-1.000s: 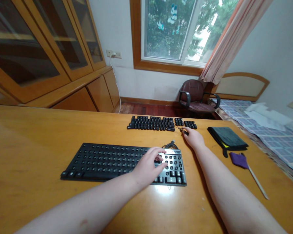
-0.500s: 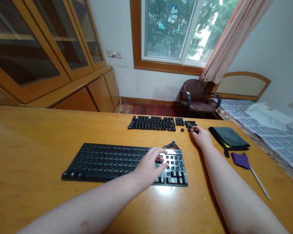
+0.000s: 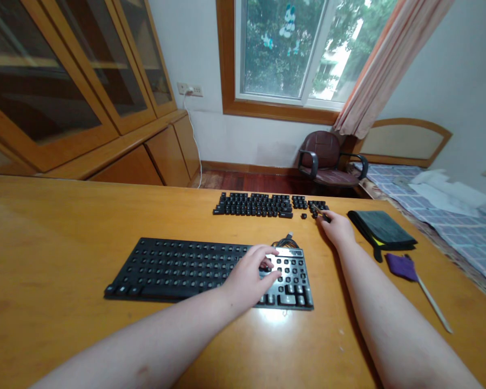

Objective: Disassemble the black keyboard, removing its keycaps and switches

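The left hand (image 3: pixel 249 278) lies palm down on the right end of the keyboard (image 3: pixel 186 267), forearm slanting in from the near left, fingers loosely curved over the stripped switches and gripping nothing. The right hand (image 3: pixel 339 228) reaches out beyond the keyboard's far right corner, arm nearly straight, its fingertips pinched narrow on a small thin tool (image 3: pixel 318 210).

The tool's tip sits at the right end of the keycap rows (image 3: pixel 253 205), which lie in order on the bench (image 3: pixel 65 243) beyond the keyboard. A single keycap (image 3: pixel 303 216) lies alone just in front of those rows, between them and the keyboard. A coiled cable (image 3: pixel 285 242) rests at the keyboard's far right edge. Right of the keyboard are a black pouch (image 3: pixel 380 228) and, nearer, a purple brush (image 3: pixel 403 266).

A second ago the right hand was further left, over the spot where the single keycap now lies. The left hand has kept its place on the keyboard.
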